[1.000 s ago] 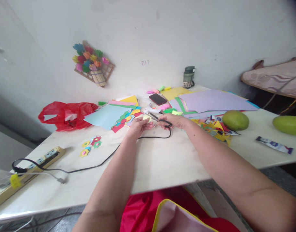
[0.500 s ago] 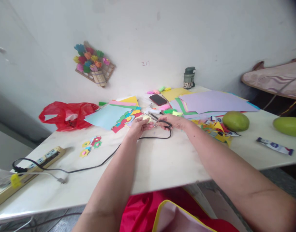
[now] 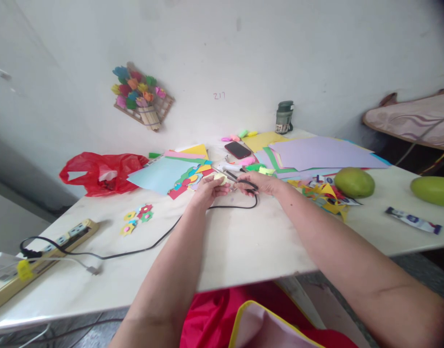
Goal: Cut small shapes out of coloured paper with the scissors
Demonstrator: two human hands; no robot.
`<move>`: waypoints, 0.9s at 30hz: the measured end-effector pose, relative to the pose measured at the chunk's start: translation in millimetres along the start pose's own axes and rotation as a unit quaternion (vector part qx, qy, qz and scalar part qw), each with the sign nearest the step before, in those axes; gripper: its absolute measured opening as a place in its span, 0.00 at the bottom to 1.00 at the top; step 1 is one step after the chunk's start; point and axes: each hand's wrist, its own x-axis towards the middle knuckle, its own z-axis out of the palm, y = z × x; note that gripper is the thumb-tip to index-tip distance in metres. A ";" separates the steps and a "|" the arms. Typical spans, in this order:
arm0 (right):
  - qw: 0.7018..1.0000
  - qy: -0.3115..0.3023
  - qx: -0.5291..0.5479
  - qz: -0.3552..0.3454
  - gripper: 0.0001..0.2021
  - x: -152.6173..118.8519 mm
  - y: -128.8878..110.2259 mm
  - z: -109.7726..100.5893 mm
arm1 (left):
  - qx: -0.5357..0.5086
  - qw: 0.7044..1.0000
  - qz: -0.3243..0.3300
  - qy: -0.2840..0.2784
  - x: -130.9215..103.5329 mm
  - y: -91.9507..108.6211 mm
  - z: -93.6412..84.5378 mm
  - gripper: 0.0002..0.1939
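Observation:
Pale yellow paper [image 3: 221, 179], a small piece, is pinched in the fingers of my left hand [image 3: 206, 191]. Just to its right, my right hand [image 3: 262, 183] is closed around the black handles of a pair of scissors [image 3: 249, 184]. The blades point left toward the paper; whether they touch it I cannot tell. A black cord [image 3: 231, 207] runs on the table below both hands. Behind my left hand lie colourful cut paper shapes [image 3: 187, 181], and a white glue gun [image 3: 231, 167] lies beyond the scissors.
On the left are paper flowers [image 3: 137, 220], a power strip [image 3: 75, 234] and a red plastic bag [image 3: 98, 169]. Paper scraps [image 3: 327, 195], green fruit [image 3: 354, 182] and a tube [image 3: 413, 220] lie right. Behind are a phone [image 3: 238, 150], purple paper [image 3: 319, 152] and a tumbler [image 3: 284, 117].
Both hands stay in almost the same place, still holding the paper and the scissors. The whole view has shifted very slightly.

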 end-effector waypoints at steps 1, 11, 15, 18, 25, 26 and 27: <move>1.000 0.001 -0.002 0.000 0.14 -0.5 -0.6 0.1 | 0.001 1.000 0.001 -0.001 0.0 -0.1 -0.4 0.07; 1.000 -0.001 0.007 0.007 0.13 -3.0 -4.1 -0.3 | 0.008 1.000 0.017 -0.002 3.6 -2.8 -5.0 0.11; 1.000 -0.007 0.008 0.008 0.14 -3.4 -5.1 0.1 | 0.006 1.000 0.029 0.001 3.3 -2.5 -5.0 0.10; 1.000 -0.003 0.003 0.013 0.16 -3.2 -6.1 0.9 | -0.002 0.999 0.036 -0.002 3.6 -2.9 -4.6 0.10; 1.000 -0.006 0.008 0.007 0.18 -5.1 -8.7 1.2 | -0.003 0.999 0.034 -0.010 3.2 -2.5 -2.9 0.09; 1.000 -0.006 0.008 0.008 0.18 -5.5 -8.9 1.1 | -0.002 0.999 0.033 -0.010 3.0 -2.4 -2.7 0.09; 1.000 -0.006 0.007 0.009 0.18 -5.8 -9.0 0.9 | -0.002 0.999 0.033 -0.009 2.9 -2.4 -2.7 0.08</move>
